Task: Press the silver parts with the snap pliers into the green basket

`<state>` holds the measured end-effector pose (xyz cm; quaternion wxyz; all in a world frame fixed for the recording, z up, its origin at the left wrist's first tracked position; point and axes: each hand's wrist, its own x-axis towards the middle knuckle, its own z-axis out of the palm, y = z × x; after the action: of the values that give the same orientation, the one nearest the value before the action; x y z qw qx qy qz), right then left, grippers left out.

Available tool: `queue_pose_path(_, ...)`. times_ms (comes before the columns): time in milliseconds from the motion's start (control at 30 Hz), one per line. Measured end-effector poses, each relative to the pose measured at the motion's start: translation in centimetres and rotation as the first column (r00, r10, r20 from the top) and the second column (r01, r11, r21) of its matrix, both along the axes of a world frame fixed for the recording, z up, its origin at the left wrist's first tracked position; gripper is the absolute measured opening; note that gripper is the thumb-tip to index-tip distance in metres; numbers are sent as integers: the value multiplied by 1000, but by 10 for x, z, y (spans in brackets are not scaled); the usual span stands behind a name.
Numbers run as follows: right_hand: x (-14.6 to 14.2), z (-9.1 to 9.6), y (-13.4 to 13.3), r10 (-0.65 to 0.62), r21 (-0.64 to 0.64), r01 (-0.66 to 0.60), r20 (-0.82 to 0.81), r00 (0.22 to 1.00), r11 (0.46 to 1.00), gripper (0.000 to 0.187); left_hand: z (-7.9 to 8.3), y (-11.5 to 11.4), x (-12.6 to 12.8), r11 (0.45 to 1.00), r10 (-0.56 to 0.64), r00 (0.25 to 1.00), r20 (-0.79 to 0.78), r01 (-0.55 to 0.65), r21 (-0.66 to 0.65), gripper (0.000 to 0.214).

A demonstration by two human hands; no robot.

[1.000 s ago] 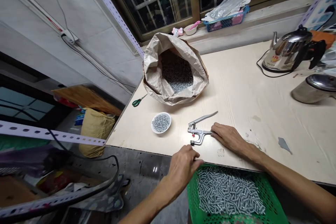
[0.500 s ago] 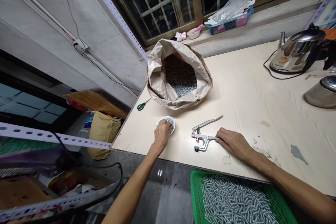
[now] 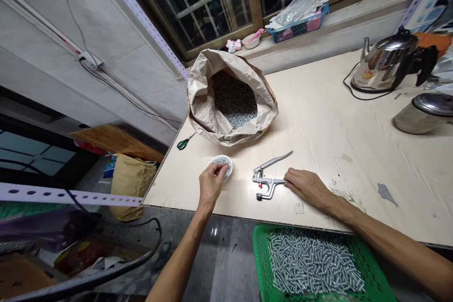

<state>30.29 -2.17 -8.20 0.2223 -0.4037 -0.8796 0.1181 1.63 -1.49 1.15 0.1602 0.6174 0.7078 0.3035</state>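
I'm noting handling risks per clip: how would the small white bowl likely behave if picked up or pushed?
The white bowl is probably heavy for its size, as metal pieces cover what shows of its inside. Those pieces look loose, so tilting might spill some. Pushed, it would likely slide, since the tabletop looks flat.

Sack (image 3: 201, 92) behind bowl (image 3: 230, 172), pliers (image 3: 269, 182) right, scissors (image 3: 184, 142) left

Both arms (image 3: 182, 255) outstretched, fingers (image 3: 218, 168) bent
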Motion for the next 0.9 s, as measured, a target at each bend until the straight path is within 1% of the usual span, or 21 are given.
queue_pose_path(67,0,0,-2,26,76,-30,51,998,997,20,-1,-17,18,991,-122,991,52,125,-51,19)
queue_pose_path(133,0,1,-5,36,156,-53,112,993,986,23,-8,-33,35,967,-246,968,43,248,-59,17)
queue_pose_path(200,0,3,-8,25,221,-60,157,987,974,26,-19,-45,46,947,-315,949,24,316,-57,16)
queue_pose_path(267,0,4,-10,14,268,-63,183,983,961,27,-28,-51,52,938,-339,941,18,340,-68,16)
queue_pose_path(333,-1,6,-10,10,300,-68,193,981,952,27,-34,-53,52,937,-340,940,15,340,-86,15)
queue_pose_path(400,-1,7,-10,12,310,-72,194,981,948,28,-36,-53,50,937,-332,943,4,330,-113,15)
queue_pose_path(533,-1,8,-10,11,304,-64,172,985,950,30,-36,-49,48,932,-297,955,19,295,-210,16)
queue_pose_path(667,-1,8,-9,-4,324,-53,173,985,945,30,-36,-42,51,915,-228,971,65,237,-326,19)
queue_pose_path(767,-2,7,-9,1,301,-58,186,983,952,30,-36,-35,52,880,-189,980,66,199,-431,21)
queue_pose_path(900,-2,6,-9,29,263,-79,189,982,961,28,-40,-32,47,790,-174,976,128,216,-573,31)
